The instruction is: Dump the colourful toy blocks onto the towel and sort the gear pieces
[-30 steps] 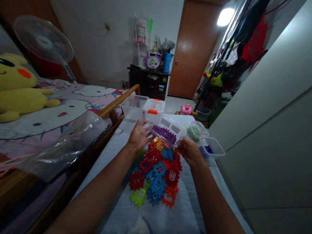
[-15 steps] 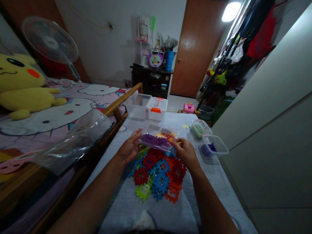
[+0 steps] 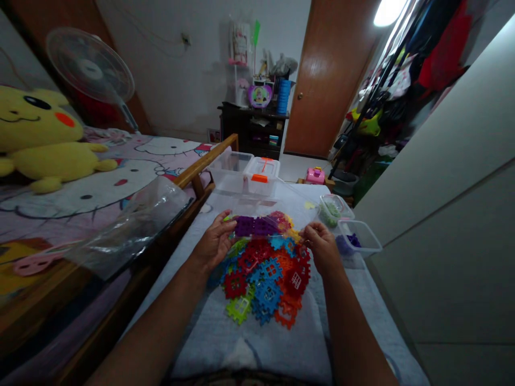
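Holding a clear plastic box [image 3: 259, 212] of purple plastic pieces [image 3: 253, 227], half-curled left hand [image 3: 214, 242] and pinching right hand [image 3: 321, 245] grip opposite ends; an uneven tilt could spill them.

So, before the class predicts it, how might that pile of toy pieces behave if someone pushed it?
The pile would probably slump and spread, as its pieces look loosely heaped. Being flat, they seem likelier to slide than roll. Their notched edges may snag on one another.
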The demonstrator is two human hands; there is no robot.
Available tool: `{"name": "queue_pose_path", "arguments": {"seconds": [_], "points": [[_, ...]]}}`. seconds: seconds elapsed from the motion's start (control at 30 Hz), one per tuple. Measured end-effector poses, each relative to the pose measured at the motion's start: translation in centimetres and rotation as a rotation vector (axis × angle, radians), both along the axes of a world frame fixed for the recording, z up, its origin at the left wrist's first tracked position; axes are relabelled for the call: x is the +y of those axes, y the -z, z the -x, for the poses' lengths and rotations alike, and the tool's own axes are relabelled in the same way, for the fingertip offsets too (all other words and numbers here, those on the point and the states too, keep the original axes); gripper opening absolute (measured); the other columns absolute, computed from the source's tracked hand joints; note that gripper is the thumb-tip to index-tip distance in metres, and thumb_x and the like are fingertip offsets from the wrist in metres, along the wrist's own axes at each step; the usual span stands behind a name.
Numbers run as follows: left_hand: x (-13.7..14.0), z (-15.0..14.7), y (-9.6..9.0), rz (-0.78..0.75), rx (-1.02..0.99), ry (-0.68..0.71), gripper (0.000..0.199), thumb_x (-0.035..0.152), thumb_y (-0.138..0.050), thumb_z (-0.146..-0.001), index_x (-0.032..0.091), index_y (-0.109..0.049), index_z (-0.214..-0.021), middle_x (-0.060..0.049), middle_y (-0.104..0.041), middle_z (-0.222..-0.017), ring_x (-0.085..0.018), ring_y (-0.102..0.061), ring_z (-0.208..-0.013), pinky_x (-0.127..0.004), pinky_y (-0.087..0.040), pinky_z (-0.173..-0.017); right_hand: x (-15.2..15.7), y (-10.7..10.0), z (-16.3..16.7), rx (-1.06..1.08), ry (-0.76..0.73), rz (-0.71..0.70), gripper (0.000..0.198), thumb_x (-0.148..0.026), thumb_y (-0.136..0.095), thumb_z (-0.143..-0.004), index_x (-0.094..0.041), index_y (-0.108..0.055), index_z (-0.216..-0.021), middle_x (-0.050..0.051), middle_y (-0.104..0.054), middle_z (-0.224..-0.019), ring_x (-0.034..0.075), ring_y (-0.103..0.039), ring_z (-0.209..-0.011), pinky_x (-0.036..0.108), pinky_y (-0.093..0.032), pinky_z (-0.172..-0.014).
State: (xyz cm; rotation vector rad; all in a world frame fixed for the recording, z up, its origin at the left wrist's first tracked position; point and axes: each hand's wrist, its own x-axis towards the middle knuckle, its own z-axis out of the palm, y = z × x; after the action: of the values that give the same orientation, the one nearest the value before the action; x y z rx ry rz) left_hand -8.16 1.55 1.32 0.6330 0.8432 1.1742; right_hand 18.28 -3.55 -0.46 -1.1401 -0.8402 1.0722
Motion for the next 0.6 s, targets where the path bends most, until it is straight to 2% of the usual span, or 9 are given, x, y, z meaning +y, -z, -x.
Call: {"name": "queue_pose_path", "arguments": {"seconds": [0.07, 0.13, 0.2, 0.27, 0.4, 0.6], "points": [[-0.3, 0.1, 0.3, -0.071, 0.045, -0.017, 0.057, 0.017, -0.079, -0.063, 0.024, -0.056, -0.115, -0.002, -0.064, -0.111, -0.016, -0.065, -0.095, -0.026, -0.056, -0.076, 0.1, 0.6, -0.5, 0.060, 0.055, -0.035, 0.033, -0.044, -0.077, -0.071, -0.022, -0.054, -0.078, -0.004, -0.066, -0.068, 0.011, -0.054, -0.048, 0.023, -0.045, -0.042], [-0.6, 0.1, 0.8, -0.177, 0.094, -0.036, 0.060, 0.020, -0.081, -0.062, 0.024, -0.056, -0.117, -0.002, -0.061, -0.118, -0.019, -0.062, -0.107, -0.030, -0.053, -0.090, 0.2, 1.2, -0.7, 0.088, 0.119, -0.058, 0.032, -0.042, -0.079, -0.069, -0.022, -0.055, -0.079, -0.004, -0.067, -0.070, 0.010, -0.056, -0.050, 0.022, -0.046, -0.043], [-0.8, 0.1, 1.5, -0.286, 0.162, -0.039, 0.068, 0.022, -0.083, -0.062, 0.025, -0.054, -0.123, -0.004, -0.057, -0.127, -0.023, -0.055, -0.122, -0.037, -0.044, -0.107, 0.3, 1.7, -0.8, 0.092, 0.162, -0.063, 0.033, -0.041, -0.080, -0.068, -0.022, -0.055, -0.079, -0.003, -0.068, -0.069, 0.010, -0.056, -0.051, 0.021, -0.047, -0.044], [-1.1, 0.1, 2.0, -0.365, 0.254, -0.018, 0.076, 0.025, -0.084, -0.064, 0.026, -0.047, -0.131, -0.006, -0.051, -0.135, -0.027, -0.048, -0.131, -0.044, -0.036, -0.115, 0.5, 2.1, -0.9, 0.092, 0.191, -0.058, 0.034, -0.042, -0.080, -0.067, -0.021, -0.055, -0.079, -0.003, -0.068, -0.068, 0.010, -0.057, -0.051, 0.021, -0.047, -0.045], [-1.8, 0.1, 2.7, -0.490, 0.402, 0.026, 0.087, 0.029, -0.083, -0.069, 0.029, -0.036, -0.142, -0.009, -0.042, -0.143, -0.031, -0.038, -0.140, -0.049, -0.029, -0.119, 0.6, 2.5, -1.3, 0.112, 0.241, -0.061, 0.034, -0.040, -0.079, -0.067, -0.020, -0.055, -0.079, -0.003, -0.067, -0.066, 0.009, -0.056, -0.051, 0.020, -0.047, -0.048], [-2.3, 0.2, 3.3, -0.715, 0.551, 0.042, 0.087, 0.026, -0.079, -0.075, 0.031, -0.030, -0.147, -0.009, -0.040, -0.143, -0.029, -0.036, -0.142, -0.050, -0.027, -0.120, 0.6, 2.5, -1.5, 0.181, 0.307, -0.058, 0.032, -0.034, -0.076, -0.065, -0.021, -0.054, -0.083, -0.005, -0.065, -0.060, 0.009, -0.052, -0.046, 0.019, -0.043, -0.044]]}}
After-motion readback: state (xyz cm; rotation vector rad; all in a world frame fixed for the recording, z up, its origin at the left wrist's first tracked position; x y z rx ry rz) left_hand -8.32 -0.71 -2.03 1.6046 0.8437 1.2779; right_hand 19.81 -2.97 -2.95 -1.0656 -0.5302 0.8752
